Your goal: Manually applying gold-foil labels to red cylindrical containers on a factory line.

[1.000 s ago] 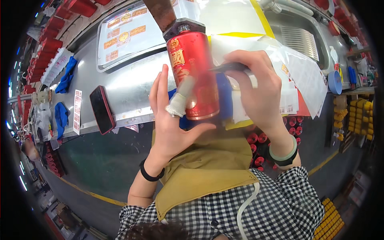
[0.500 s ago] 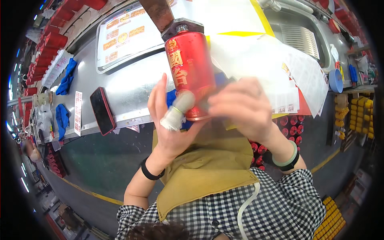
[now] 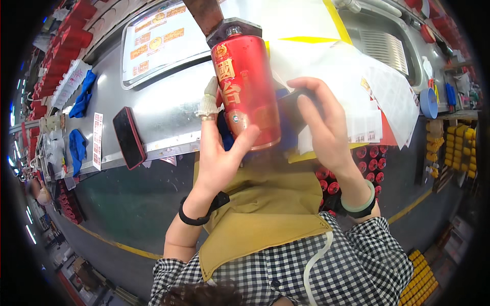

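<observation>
Head view: red bottle (image 3: 247,89) is gripped by the left hand (image 3: 220,153); a dark object, largely hidden behind it, is grasped by the right hand (image 3: 326,127).

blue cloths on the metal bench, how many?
2 plainly. One blue cloth lies at the bench's far left; another blue cloth nearer the left edge. Blue material behind the red bottle is mostly hidden.
</observation>
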`<action>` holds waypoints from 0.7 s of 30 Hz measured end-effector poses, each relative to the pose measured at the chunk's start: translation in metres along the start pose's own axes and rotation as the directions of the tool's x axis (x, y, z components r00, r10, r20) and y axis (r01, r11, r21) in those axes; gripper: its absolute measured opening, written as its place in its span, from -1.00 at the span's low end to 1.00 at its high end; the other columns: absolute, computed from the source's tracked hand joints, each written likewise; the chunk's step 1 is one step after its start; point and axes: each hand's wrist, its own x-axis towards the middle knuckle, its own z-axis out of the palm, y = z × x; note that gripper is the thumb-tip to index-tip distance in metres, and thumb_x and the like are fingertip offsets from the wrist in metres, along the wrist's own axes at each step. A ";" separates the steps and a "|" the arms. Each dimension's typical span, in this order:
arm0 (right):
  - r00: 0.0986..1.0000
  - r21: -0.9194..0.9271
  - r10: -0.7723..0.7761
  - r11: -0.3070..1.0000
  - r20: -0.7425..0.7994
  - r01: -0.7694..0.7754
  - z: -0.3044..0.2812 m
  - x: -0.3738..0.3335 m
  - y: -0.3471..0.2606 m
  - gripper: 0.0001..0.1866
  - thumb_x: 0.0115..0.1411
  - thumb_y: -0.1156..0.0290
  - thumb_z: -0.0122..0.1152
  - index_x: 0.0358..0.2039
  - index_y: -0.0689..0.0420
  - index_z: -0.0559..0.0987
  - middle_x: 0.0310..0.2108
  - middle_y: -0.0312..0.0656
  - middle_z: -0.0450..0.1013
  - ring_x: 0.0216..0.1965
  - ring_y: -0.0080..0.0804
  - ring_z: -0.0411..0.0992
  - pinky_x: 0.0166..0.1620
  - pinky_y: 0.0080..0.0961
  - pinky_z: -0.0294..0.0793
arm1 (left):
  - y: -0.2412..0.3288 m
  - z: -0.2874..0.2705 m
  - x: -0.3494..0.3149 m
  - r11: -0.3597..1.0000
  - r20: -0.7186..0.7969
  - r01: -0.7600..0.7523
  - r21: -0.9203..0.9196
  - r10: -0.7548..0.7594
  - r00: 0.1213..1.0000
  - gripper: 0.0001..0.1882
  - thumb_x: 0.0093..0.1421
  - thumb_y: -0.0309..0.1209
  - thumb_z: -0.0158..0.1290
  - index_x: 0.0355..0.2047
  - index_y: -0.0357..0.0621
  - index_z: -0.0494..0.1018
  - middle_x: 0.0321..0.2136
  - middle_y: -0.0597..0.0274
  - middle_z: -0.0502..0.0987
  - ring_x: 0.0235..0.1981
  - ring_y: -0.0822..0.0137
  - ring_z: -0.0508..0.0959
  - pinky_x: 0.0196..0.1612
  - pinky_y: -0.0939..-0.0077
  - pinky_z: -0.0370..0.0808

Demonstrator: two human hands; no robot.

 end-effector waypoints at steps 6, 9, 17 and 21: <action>1.000 -0.074 0.030 0.997 -0.001 -0.030 0.004 -0.015 0.004 -0.74 0.39 0.53 0.03 0.06 0.28 0.46 -0.23 -0.17 0.51 -0.23 -0.51 0.46 -0.12 -0.55 0.45 | 0.000 -0.004 0.004 0.998 0.020 0.056 -0.003 -0.055 0.998 -0.01 0.22 -0.43 0.27 0.47 -0.31 -0.13 0.30 -0.02 0.23 0.30 0.22 0.31 0.34 0.27 0.28; 0.997 -0.116 0.066 0.991 -0.047 -0.071 0.006 -0.024 -0.005 -0.76 0.35 0.54 0.08 0.02 0.26 0.47 -0.26 -0.10 0.51 -0.29 -0.41 0.49 -0.17 -0.48 0.47 | 0.005 -0.004 0.009 0.991 0.032 0.090 -0.101 -0.088 0.996 -0.03 0.23 -0.55 0.22 0.49 -0.20 -0.16 0.36 -0.07 0.19 0.36 0.16 0.27 0.38 0.19 0.24; 0.991 -0.347 -0.123 0.932 -0.043 0.101 0.007 -0.035 -0.006 -0.81 0.30 0.60 0.12 -0.07 0.26 0.51 -0.22 -0.05 0.53 -0.26 -0.22 0.55 -0.17 -0.38 0.52 | 0.007 -0.005 0.013 0.992 0.052 0.107 -0.073 -0.103 0.993 0.02 0.21 -0.55 0.26 0.49 -0.19 -0.18 0.34 -0.08 0.24 0.35 0.15 0.30 0.36 0.20 0.29; 0.994 -0.335 -0.097 0.940 -0.057 0.073 0.008 -0.035 -0.004 -0.80 0.29 0.61 0.12 -0.07 0.27 0.51 -0.21 -0.05 0.52 -0.24 -0.19 0.55 -0.15 -0.37 0.52 | 0.007 -0.006 0.014 0.995 0.066 0.091 -0.050 -0.088 0.994 0.03 0.19 -0.56 0.27 0.49 -0.18 -0.18 0.34 -0.07 0.25 0.35 0.16 0.30 0.36 0.20 0.27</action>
